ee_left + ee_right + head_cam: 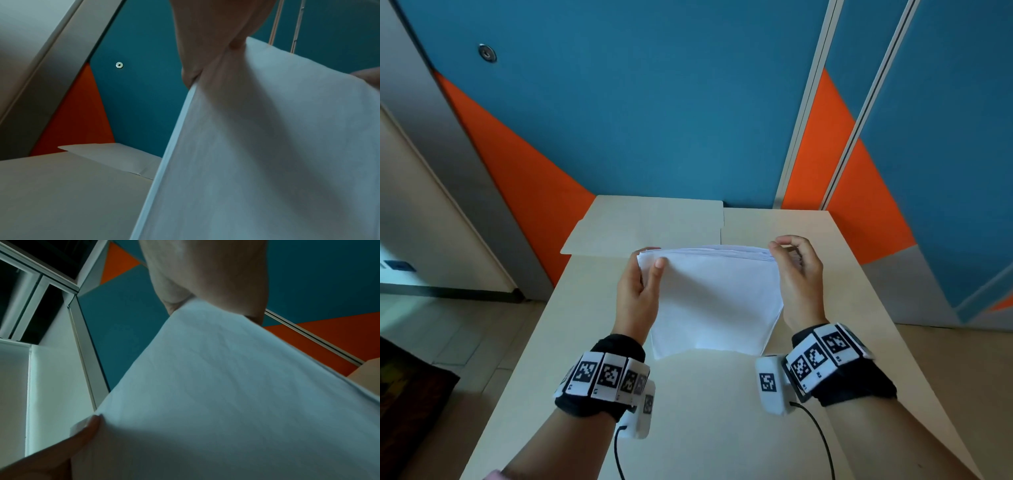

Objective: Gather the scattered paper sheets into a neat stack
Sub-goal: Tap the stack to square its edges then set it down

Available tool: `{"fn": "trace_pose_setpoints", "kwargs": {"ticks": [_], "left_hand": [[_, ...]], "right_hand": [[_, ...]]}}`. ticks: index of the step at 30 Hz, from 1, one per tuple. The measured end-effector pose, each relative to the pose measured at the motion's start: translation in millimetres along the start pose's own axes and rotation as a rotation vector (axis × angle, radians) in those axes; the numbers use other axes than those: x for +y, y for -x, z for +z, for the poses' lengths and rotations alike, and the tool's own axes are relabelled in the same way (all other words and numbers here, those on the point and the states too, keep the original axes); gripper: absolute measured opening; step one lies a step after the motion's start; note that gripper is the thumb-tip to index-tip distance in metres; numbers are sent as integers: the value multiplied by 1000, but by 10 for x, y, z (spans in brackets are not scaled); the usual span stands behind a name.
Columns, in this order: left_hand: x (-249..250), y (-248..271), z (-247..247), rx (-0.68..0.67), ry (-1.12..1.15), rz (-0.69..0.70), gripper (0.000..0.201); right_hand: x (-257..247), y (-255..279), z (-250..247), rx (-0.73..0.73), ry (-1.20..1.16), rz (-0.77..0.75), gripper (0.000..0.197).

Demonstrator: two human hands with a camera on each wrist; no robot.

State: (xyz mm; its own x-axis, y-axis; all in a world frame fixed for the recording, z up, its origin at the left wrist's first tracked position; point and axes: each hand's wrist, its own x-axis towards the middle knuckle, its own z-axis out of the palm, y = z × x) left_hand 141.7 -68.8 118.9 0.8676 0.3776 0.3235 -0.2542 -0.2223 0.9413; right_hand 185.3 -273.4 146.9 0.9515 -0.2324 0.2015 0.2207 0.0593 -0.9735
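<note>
Beige table (585, 342) runs away from you to a blue-and-orange wall (654, 120), with a beige folder (647, 222) lying flat at its far end. You hold the white paper stack (715, 298) upright over mid-table, bottom edge down near the tabletop, top edges fanned slightly. Your left hand (637, 298) grips the stack's left edge, thumb across the front; your right hand (799, 277) curls loosely at the right edge, fingertips on the top corner.
</note>
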Motion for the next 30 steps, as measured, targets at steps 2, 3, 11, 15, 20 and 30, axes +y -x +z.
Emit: {"fn": "trace_pose_setpoints", "kwargs": {"ticks": [2,3,11,15,20,30], "left_hand": [[-24,-22,3,23,-17,21,15],[-27,-23,9,30,-17,36,14],[-157,-42,-81,-154,91,-149,66],[-106,-99,-90,-218,250,-295,36],[-167,-154,-125,-310,330,-253,46],[-430,-117,-35,-344,248,-372,41]], "right_hand": [[-14,-3,-2,-17,0,-14,12],[-14,-5,-23,-48,-3,-11,20],[242,-67,-306,-408,103,233,56],[185,-73,-268,-380,126,185,34],[187,-134,-318,-387,32,202,44],[550,-37,-354,-385,75,327,37]]}}
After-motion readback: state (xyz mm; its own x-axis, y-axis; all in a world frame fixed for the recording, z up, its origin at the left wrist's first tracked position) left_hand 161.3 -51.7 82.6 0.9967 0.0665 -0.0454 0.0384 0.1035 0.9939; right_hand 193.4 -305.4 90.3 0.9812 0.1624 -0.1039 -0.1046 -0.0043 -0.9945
